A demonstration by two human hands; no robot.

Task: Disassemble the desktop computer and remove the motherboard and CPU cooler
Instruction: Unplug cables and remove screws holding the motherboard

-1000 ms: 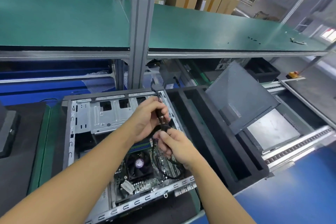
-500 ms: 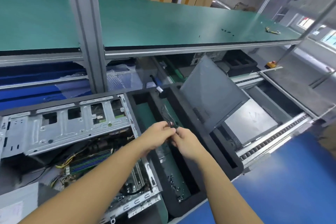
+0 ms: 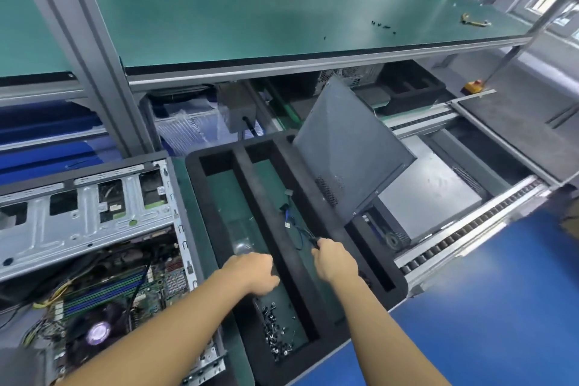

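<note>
The open desktop case point(image 3: 81, 216) lies at the left, showing the green motherboard point(image 3: 150, 288) and the black CPU cooler fan point(image 3: 97, 334) at the lower left. My right hand point(image 3: 334, 260) pinches the end of a black and blue cable point(image 3: 296, 224). The rest of the cable lies in the middle compartment of the black foam tray point(image 3: 313, 194). My left hand point(image 3: 255, 273) hovers over the tray's left compartment with its fingers loosely curled and nothing in them.
Several loose black screws point(image 3: 275, 337) lie in the near end of the tray's left compartment. A grey side panel point(image 3: 351, 150) leans against the tray's right side over a roller conveyor point(image 3: 463, 229). A green shelf point(image 3: 266, 19) runs overhead.
Both hands carried the cable from the case rightward to the foam tray. My left hand has let go and drawn back left; the right hand lowers the cable into the middle compartment.
</note>
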